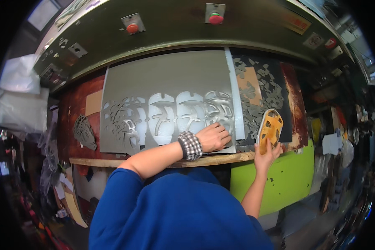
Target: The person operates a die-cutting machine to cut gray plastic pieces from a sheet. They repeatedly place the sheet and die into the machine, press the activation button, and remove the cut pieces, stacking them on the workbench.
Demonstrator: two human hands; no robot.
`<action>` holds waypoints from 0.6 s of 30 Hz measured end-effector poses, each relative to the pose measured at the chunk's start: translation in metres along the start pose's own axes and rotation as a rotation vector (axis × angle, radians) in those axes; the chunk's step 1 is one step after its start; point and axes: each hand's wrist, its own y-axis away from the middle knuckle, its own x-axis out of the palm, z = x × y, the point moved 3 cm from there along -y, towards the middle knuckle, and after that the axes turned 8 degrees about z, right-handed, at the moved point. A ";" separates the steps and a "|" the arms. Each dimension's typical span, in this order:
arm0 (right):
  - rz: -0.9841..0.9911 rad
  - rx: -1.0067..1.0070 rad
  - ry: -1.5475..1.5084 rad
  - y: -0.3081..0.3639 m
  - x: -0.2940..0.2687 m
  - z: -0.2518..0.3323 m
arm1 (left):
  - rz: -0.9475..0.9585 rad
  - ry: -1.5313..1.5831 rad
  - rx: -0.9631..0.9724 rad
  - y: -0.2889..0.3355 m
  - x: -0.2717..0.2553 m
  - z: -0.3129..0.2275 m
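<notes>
My right hand (267,155) grips a sole-shaped cutting die (271,131), orange-yellow with several holes and a pale metal edge, at the right of the table. My left hand (213,137), below a checked wristband, rests with bent fingers at the lower end of a cut grey shape (219,109). What its fingertips pinch, if anything, is hidden. That shape lies in a large grey sheet (166,73). Left of it are sole-shaped openings (162,134) with pale board showing through, then a jumble of thin grey offcuts (123,121).
Small grey scraps (254,114) cover a dark board at the right. A stack of grey cut pieces (84,132) lies at the left. Beyond the sheet stands a green machine beam (166,31) with red buttons (132,28). A wooden edge (225,159) borders the front.
</notes>
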 end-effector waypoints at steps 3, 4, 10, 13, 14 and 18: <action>-0.142 -0.223 -0.375 0.016 0.007 0.059 | -0.171 0.756 -0.434 -0.008 -0.002 0.030; 0.003 -0.339 -0.427 0.022 0.014 0.084 | -0.238 1.061 -0.621 -0.010 -0.005 0.041; 0.358 -0.515 0.077 0.059 0.048 0.162 | -1.777 1.479 -0.305 0.094 -0.171 0.148; 0.323 -0.573 0.046 0.062 0.051 0.157 | -1.556 0.998 -0.203 0.191 -0.260 0.176; 0.334 -0.576 0.079 0.063 0.053 0.154 | -1.421 0.876 -0.270 0.217 -0.274 0.174; 0.278 -0.605 0.117 0.066 0.058 0.155 | -0.540 -0.254 -0.233 0.259 -0.246 0.104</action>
